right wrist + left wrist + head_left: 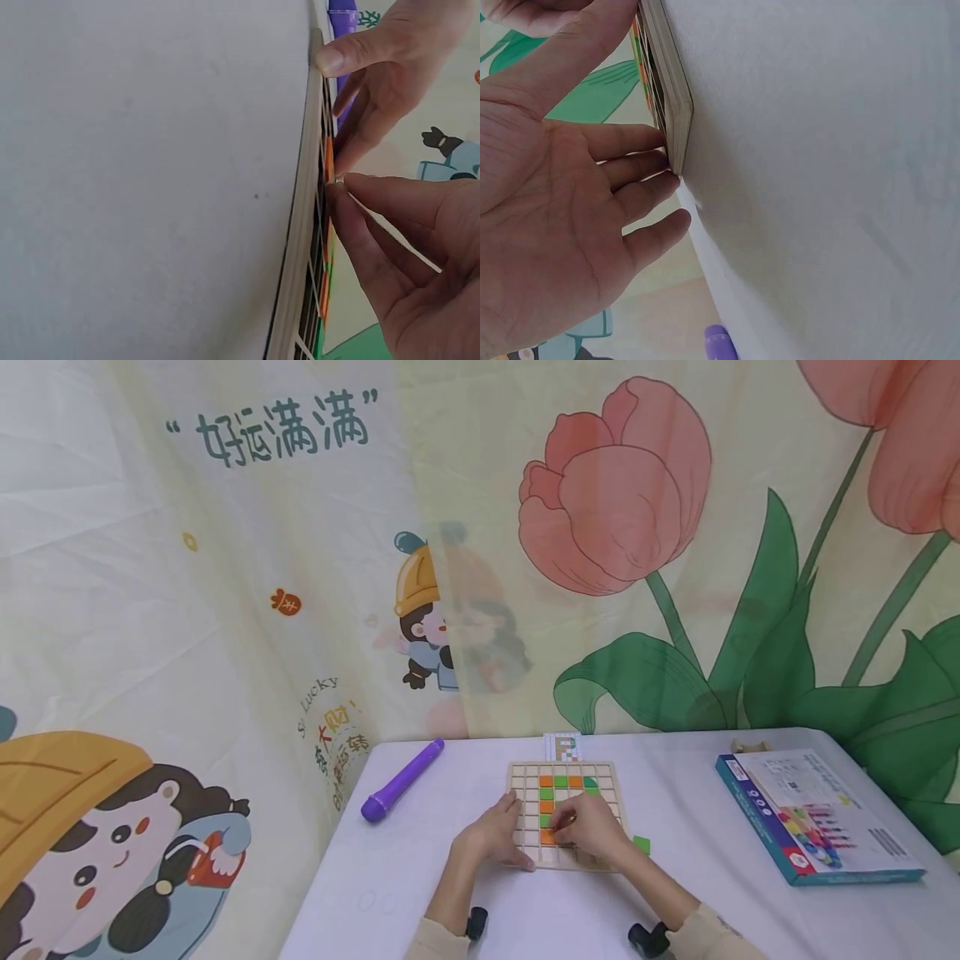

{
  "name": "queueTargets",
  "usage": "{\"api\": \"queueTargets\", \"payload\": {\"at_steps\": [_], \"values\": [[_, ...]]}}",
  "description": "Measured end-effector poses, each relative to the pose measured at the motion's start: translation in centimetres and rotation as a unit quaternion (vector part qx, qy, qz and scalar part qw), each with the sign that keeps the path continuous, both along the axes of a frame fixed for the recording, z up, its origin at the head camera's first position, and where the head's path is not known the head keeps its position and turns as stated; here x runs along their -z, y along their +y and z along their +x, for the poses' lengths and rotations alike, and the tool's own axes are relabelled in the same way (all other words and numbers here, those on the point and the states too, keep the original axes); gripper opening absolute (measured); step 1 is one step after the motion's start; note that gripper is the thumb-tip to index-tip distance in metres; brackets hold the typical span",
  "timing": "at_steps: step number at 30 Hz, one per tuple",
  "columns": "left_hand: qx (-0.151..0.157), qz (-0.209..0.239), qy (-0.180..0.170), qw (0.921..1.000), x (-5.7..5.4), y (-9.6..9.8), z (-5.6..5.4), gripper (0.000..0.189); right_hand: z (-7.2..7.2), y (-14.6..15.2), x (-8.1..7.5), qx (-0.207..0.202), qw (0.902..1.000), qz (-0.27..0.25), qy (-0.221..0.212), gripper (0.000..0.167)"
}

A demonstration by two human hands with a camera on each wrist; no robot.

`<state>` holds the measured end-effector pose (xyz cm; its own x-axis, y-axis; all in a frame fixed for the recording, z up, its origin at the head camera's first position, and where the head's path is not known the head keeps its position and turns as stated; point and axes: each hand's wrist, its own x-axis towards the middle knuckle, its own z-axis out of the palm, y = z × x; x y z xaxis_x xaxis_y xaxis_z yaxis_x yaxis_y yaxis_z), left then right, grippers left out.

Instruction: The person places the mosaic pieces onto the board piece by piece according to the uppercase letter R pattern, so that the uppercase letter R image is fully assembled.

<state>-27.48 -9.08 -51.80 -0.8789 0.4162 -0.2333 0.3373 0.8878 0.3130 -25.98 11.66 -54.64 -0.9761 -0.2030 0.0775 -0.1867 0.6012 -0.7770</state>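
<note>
A wooden grid board (517,774) lies on the white table with orange tiles (546,807) and green tiles (546,821) in a column and a row. Along its left edge rest the fingers of my left hand (491,833), fairly straight, while the thumb (331,60) touches the front edge. Over the board, my right hand (596,828) pinches a small piece (340,179) between thumb and forefinger, beside the lowest orange tile. Its colour is mostly hidden by the fingertips. A loose green tile (642,844) lies just right of the board.
A pattern card (564,747) lies behind the board. To the left is a purple microphone-shaped stick (401,783). A flat blue-edged box (825,818) occupies the table's right side, with a small beige item (750,747) behind it. A printed curtain (480,527) hangs at the back.
</note>
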Motion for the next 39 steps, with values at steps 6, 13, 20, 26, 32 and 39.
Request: {"api": "queueTargets", "payload": {"at_steps": [6,13,20,26,32,39], "values": [[-0.003,0.016,-0.005,0.9999,0.2,-0.1,-0.1,0.113,0.5,1.2,-1.0,0.033,0.9994,-0.005,0.003,0.018],[-0.007,0.011,-0.004,0.9999,0.4,0.2,0.1,0.112,1.7,3.5,-1.7,0.060,0.9982,0.004,-0.002,0.014],[-0.009,0.013,-0.003,0.9999,0.3,0.2,0.2,0.112,2.5,6.3,-1.6,0.071,0.9969,0.023,-0.024,0.013],[-0.010,0.015,-0.004,0.9998,0.3,-0.1,0.3,0.112,2.8,8.4,-1.3,0.068,0.9958,0.049,-0.036,0.018],[-0.009,0.016,0.000,0.9998,0.4,-0.1,0.4,0.112,2.8,10.1,-1.0,0.073,0.9928,0.081,-0.048,0.032],[-0.011,0.021,0.000,0.9997,0.1,0.0,0.4,0.112,2.7,11.4,-1.1,0.078,0.9859,0.109,-0.100,0.040]]}}
